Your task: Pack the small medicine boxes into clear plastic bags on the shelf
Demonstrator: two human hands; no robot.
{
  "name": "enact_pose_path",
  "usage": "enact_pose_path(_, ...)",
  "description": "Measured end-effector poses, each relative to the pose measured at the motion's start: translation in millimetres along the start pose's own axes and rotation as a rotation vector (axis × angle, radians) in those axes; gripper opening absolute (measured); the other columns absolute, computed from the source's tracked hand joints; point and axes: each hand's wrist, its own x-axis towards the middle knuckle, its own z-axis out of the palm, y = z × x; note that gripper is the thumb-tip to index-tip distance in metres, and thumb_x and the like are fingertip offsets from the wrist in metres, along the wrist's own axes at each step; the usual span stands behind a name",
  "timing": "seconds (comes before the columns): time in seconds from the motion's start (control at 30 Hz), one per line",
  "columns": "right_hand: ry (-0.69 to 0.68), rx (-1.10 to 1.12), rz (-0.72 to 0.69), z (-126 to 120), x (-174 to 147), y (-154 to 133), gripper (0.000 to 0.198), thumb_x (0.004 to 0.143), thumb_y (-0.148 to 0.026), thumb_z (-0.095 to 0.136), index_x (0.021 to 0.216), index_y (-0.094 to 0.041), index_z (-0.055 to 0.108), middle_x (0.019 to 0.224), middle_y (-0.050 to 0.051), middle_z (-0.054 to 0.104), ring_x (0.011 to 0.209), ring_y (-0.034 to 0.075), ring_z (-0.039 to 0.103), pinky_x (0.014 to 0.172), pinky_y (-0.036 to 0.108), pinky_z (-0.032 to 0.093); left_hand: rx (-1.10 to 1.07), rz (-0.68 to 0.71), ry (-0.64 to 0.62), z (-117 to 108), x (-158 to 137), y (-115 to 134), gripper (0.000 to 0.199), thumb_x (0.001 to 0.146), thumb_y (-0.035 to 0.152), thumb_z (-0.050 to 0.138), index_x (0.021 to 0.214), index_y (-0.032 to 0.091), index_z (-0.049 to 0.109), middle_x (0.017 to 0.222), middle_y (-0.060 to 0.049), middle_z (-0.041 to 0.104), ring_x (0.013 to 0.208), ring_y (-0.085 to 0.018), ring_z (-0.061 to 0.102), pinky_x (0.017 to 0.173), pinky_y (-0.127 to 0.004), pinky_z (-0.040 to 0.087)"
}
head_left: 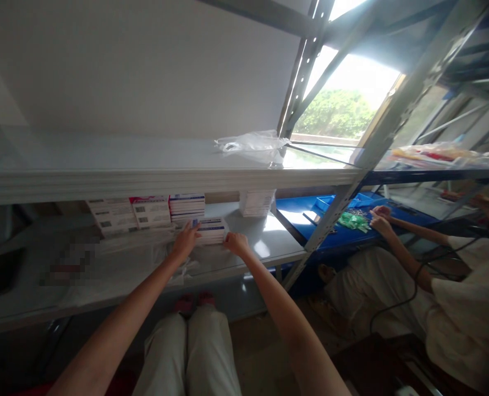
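Note:
A short stack of flat white boxes with dark blue print [212, 232] lies on the grey lower shelf in front of me. My left hand [186, 242] grips the stack's left end, its fingers reaching over the top edge. At the opposite end, my right hand [236, 243] is closed with curled fingers against the boxes; its fingertips are partly hidden. Right behind my left hand rises a taller pile of similar boxes [187, 206]. White and pink cartons [150, 213] stand to the left of that pile. Thin clear plastic [145, 245] lies near my left wrist.
Another white stack [256, 203] stands farther back. An upper shelf edge [165, 184] crosses above my hands, with a plastic bag [252, 142] on it. A slanted metal post [330, 220] separates me from a seated co-worker, whose hands [381, 217] are near green items [353, 221] on a blue surface.

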Motion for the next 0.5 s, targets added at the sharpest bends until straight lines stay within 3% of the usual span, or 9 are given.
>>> enact_pose_path(0.1,0.014,-0.049,-0.043,-2,-2,0,0.031,0.082,-0.042,0.059,0.106,-0.025,0.068,0.099,0.01,0.072,0.097,0.027,0.064,0.082,0.035,0.044,0.024,-0.008,-0.013,-3,-1,2,0.041,0.096,0.019,0.042,0.136,0.018,0.051,0.148,-0.019,0.038,0.127,-0.029,0.049,0.102,-0.042,0.043)
enact_pose_path(0.27,0.105,0.0,0.028,-7,4,6,0.025,0.087,-0.032,0.051,0.092,-0.021,0.073,0.096,0.014,0.071,0.096,0.028,0.065,0.079,0.034,0.044,0.061,-0.011,-0.036,-6,-4,5,0.041,0.097,0.023,0.042,0.136,0.018,0.051,0.149,-0.02,0.035,0.122,-0.031,0.054,0.098,-0.042,0.046)
enact_pose_path(0.33,0.158,0.184,0.076,-9,8,9,0.029,0.089,-0.035,0.049,0.09,-0.021,0.073,0.093,0.012,0.072,0.093,0.026,0.065,0.077,0.033,0.044,0.099,0.002,-0.055,-8,-5,4,0.043,0.096,0.027,0.044,0.138,0.018,0.049,0.149,-0.021,0.034,0.121,-0.035,0.054,0.096,-0.045,0.046)
enact_pose_path(0.4,0.198,0.529,0.071,-10,11,13,0.032,0.085,-0.044,0.053,0.09,-0.02,0.073,0.094,0.009,0.072,0.094,0.025,0.064,0.077,0.031,0.044,0.157,0.05,-0.061,-13,-7,2,0.049,0.094,0.028,0.047,0.142,0.017,0.043,0.149,-0.022,0.034,0.121,-0.037,0.053,0.099,-0.05,0.043)
enact_pose_path(0.5,0.225,1.05,0.022,-14,10,19,0.044,0.077,-0.055,0.058,0.097,-0.018,0.071,0.107,0.008,0.07,0.103,0.026,0.06,0.081,0.031,0.044,0.238,0.211,-0.061,-27,-6,-6,0.058,0.089,0.024,0.057,0.143,0.014,0.04,0.144,-0.021,0.042,0.126,-0.034,0.049,0.112,-0.052,0.026)
